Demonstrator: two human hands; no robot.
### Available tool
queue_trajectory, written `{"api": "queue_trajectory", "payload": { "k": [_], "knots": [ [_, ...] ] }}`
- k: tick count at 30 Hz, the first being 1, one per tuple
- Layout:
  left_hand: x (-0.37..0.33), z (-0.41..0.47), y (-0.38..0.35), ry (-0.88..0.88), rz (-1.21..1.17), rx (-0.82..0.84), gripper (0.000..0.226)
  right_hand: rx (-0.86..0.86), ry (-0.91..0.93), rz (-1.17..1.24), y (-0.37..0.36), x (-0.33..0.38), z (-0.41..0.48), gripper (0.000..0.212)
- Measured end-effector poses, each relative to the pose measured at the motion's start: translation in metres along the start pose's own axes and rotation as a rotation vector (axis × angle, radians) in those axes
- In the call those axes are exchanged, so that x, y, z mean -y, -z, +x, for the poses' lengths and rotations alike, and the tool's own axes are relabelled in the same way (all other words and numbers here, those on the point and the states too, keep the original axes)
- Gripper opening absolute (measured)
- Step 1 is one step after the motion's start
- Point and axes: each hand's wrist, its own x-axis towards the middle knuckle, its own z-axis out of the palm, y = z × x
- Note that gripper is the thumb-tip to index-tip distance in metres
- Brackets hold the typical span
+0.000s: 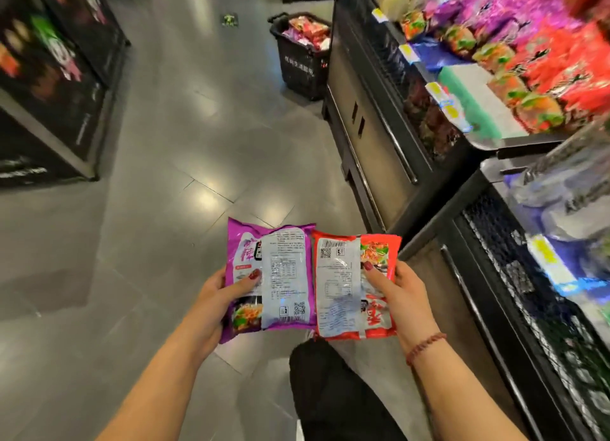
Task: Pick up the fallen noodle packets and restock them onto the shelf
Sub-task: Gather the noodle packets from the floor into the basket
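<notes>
1. Left hand (211,303) clamped on a purple noodle packet (274,277), thumb pressed across its printed back, other fingers hidden beneath.
2. Right hand (401,295) gripping a red noodle packet (350,285) the same way, thumb on top; beaded bracelet (425,343) at the wrist.
3. Both packets held back-side up, edges touching, above the grey tiled floor (185,150) at centre frame.
4. At 1 to 3 o'clock: shelf (475,110) stacked with red, purple and orange noodle packets, blurred.
5. At 12 o'clock: black basket (302,67) on the floor, filled with more packets, just beside the shelf's end.
6. At 10 o'clock: a dark display unit (56,87).
</notes>
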Motion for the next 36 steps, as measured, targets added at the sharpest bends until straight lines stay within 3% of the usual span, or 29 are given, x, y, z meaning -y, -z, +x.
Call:
{"api": "queue_trajectory", "payload": {
  "k": [8,24,36],
  "knots": [
    [-0.114,0.115,-0.035,-0.061,-0.045,-0.058,0.038,0.104,0.013,-0.052,-0.051,0.101,0.163,0.018],
    [-0.351,0.419,-0.010,-0.064,-0.083,-0.028,0.056,0.129,0.016,-0.078,-0.234,0.250,0.466,0.018],
    [-0.503,0.643,-0.025,-0.019,-0.083,-0.067,0.038,0.114,-0.039,-0.080,-0.326,0.348,0.702,0.016]
  ]
}}
